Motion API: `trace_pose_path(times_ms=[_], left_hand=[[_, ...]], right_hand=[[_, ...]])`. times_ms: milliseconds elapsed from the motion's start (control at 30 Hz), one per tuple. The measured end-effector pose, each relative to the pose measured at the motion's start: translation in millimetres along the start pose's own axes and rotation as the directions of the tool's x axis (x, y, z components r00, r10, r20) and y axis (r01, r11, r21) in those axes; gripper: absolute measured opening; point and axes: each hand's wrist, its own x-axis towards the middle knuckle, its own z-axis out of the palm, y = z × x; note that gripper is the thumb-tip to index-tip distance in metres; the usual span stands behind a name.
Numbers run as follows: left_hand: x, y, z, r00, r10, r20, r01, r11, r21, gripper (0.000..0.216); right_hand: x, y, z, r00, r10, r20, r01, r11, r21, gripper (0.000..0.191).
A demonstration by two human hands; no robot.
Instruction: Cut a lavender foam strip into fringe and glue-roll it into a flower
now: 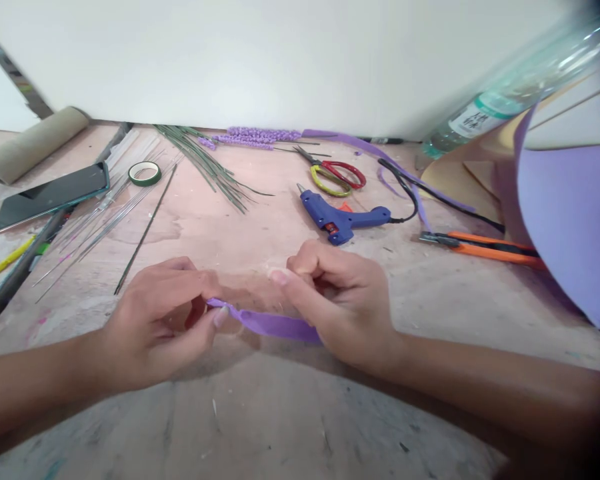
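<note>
A narrow purple foam strip (273, 325) stretches between both hands just above the worn wooden table (260, 413). My left hand (163, 320) pinches its left end between thumb and fingers. My right hand (340, 303) is closed over the strip's right end, thumb pointing left along it. Behind the hands lie a blue glue gun (343, 217) and red and yellow scissors (337, 175).
Thin wires (100, 223), green stems (207, 163), green tape roll (145, 173), a dark phone (53, 193) and a cardboard tube (33, 143) lie at left. Finished purple flower stems (260, 137) rest by the wall. Right: orange cutter (485, 247), purple foam sheet (575, 220), plastic bottle (510, 90).
</note>
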Motion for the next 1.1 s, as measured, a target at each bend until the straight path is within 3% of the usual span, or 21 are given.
trace_pose_path(times_ms=[133,267,433,633,733,900,1000,1100], left_hand=[[-0.3,0.6,0.6,1.0,0.021,-0.001,-0.021,1.0,-0.023,0.013],[-1.9,-0.2,3.5,1.0,0.003,-0.005,-0.004,0.999,-0.051,0.011],[-2.8,-1.8,3.3,0.999,0.03,0.031,-0.028,0.997,-0.07,0.011],[-1.7,-2.9,1.2,0.995,0.055,0.086,-0.041,0.986,-0.163,0.012],[-1.1,-2.2,0.6,0.993,0.066,0.097,-0.051,0.988,-0.149,0.013],[-5.1,-4.4,2.7,0.993,0.02,0.113,-0.006,0.993,-0.119,0.014],[-6.6,-6.0,3.7,0.994,-0.011,0.106,0.024,0.993,-0.119,0.016],[-5.6,-6.3,3.2,0.992,-0.044,0.117,0.06,0.989,-0.135,0.018]], right_hand=[[20.6,-15.4,-12.9,0.999,-0.008,-0.036,0.006,0.999,-0.044,0.033],[31.4,-27.2,-21.6,0.984,0.037,0.172,-0.017,0.993,-0.114,0.009],[15.0,-26.0,-15.2,0.96,-0.063,0.274,0.143,0.948,-0.283,0.026],[5.2,-18.3,-9.5,0.916,-0.192,0.352,0.283,0.932,-0.227,0.045],[6.7,-16.1,-10.6,0.903,-0.189,0.385,0.291,0.929,-0.227,0.047],[8.4,-14.2,-14.0,0.904,-0.118,0.412,0.212,0.958,-0.191,0.034],[13.3,-17.9,-16.9,0.899,-0.072,0.432,0.203,0.943,-0.265,0.03],[22.6,-22.4,-22.6,0.922,-0.113,0.371,0.251,0.903,-0.349,0.04]])
